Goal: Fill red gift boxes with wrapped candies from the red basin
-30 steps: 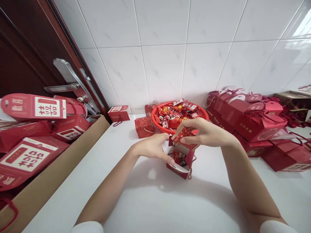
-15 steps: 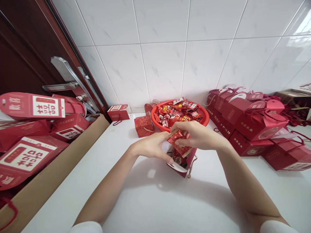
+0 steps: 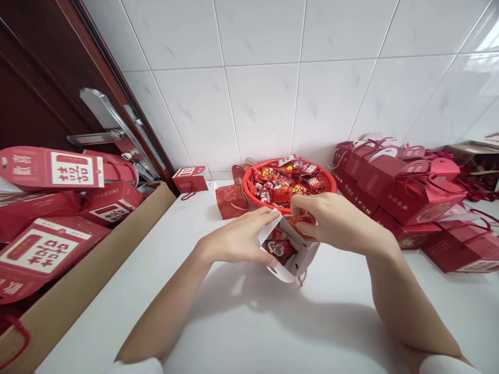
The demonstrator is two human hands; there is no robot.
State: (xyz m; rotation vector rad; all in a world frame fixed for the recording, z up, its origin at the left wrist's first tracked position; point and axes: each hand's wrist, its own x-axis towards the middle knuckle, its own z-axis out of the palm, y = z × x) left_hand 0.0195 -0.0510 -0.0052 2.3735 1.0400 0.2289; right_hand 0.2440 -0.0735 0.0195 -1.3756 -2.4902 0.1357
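Observation:
A small red gift box with a white inside (image 3: 306,257) stands with its top flaps spread on the white table, a twisted cord at its near side. My left hand (image 3: 232,239) grips its left side, thumb on the near flap and fingers on the far flap. Between the thumb and fingers of my right hand (image 3: 343,223) is a red-and-gold packet (image 3: 303,226), held at the box's far right, partly hidden by the hand. Inside lies a dark red packet with white lettering (image 3: 279,249). Just behind, a red plastic basket (image 3: 332,192) is heaped with red-wrapped sweets (image 3: 288,179).
Red gift boxes (image 3: 401,187) are stacked at the right. More fill a cardboard carton (image 3: 97,265) on the left, near a door handle (image 3: 97,137). A small patterned red box (image 3: 231,201) stands left of the basket, with another red box (image 3: 190,179) by the door frame.
My right hand has moved slightly right and lowered the packet toward the box's far right side. The box's flaps are spread wider, showing more of its inside.

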